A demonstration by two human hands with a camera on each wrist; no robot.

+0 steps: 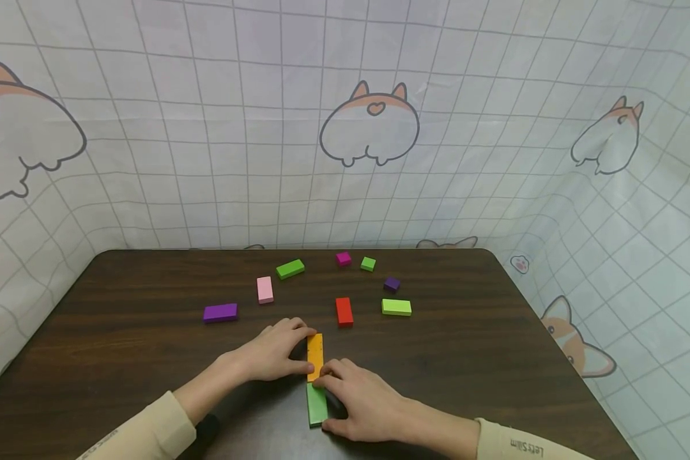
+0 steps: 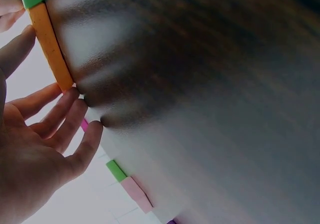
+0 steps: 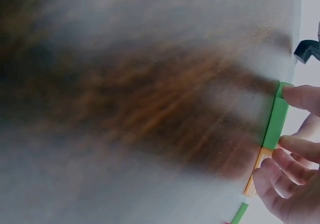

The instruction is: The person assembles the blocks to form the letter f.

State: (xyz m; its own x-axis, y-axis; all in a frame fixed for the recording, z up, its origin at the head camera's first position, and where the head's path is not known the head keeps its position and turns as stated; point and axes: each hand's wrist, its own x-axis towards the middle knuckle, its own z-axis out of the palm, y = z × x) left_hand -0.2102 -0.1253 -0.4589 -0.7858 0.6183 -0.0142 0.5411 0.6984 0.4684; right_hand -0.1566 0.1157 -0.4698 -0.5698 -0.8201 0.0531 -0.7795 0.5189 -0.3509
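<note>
Head view: you are facing a dark table (image 1: 466,377), with a gridded, corgi-printed cloth (image 1: 253,198) hanging behind. Your left hand (image 1: 273,351) is holding an orange block (image 1: 315,358) near the front middle; your right hand (image 1: 370,402) is gripping a green block (image 1: 317,409), the two meeting end to end. A red block (image 1: 344,312) is lying nearest, just beyond and rightward. Farther out, a lime block (image 1: 397,308), dark purple cube (image 1: 391,284), small green cube (image 1: 368,264) and magenta cube (image 1: 343,259) are sitting; leftward, a purple block (image 1: 220,313), pink block (image 1: 265,290) and second green block (image 1: 290,269).

Left wrist view: your fingertips are meeting the orange block's far end, partly hidden from above; your thumb is touching its side near the seam.

Right wrist view: your thumb is pressing the green block's near end, an opposing finger reaching the seam. A dark object (image 3: 306,51), cut off, is showing unidentifiably.
</note>
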